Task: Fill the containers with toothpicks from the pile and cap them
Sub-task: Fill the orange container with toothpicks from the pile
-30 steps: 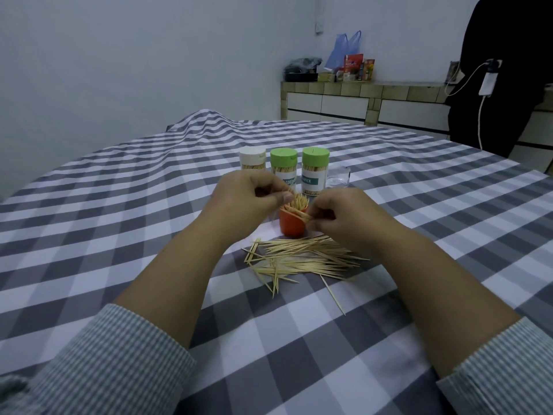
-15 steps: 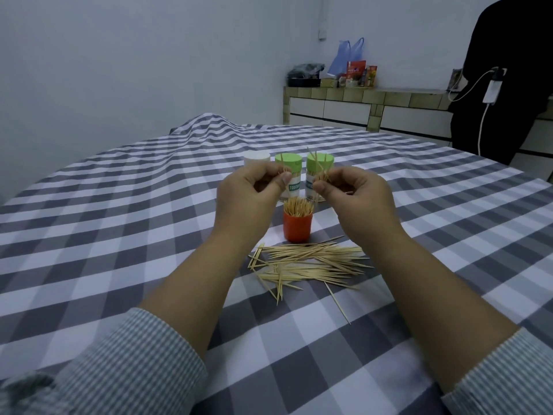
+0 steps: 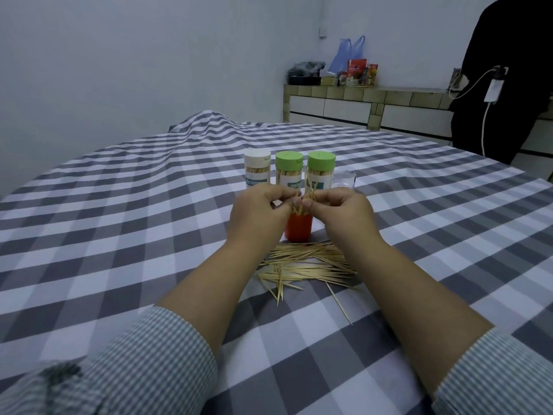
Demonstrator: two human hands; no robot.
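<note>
Getting a small bunch (image 3: pixel 302 202) of toothpicks squared up over the red cup (image 3: pixel 299 230) is the step we're on, far as we can judge; the trick is to keep the sticks parallel and near upright, tips together, so they slide down into the cup instead of fanning out and catching on the rim; we'd say lower them straight in and only let go once the ends are inside, since a loose bunch will scatter back onto the cloth (image 3: pixel 119 235).

Our left hand (image 3: pixel 257 217) has its fingers curled in, thumb and fingertips pinching the bunch from the left; our right hand (image 3: pixel 341 214) mirrors it, fingers curled, pinching the same bunch from the right; the two hands are nearly touching at the fingertips, right above the cup. Whether the lower ends are already inside the cup we can't tell, the hands hide its mouth.

The pile (image 3: pixel 305 265) lies loose on the cloth, just near of the cup, between our forearms, so plenty is left to load. Far of the cup stand three capped jars in a row: a white-lid jar (image 3: pixel 257 172) on the left, then two green-lid jars (image 3: pixel 289 172), all showing toothpicks inside; a clear lid-like thing (image 3: pixel 344 179) sits just right of them.
</note>
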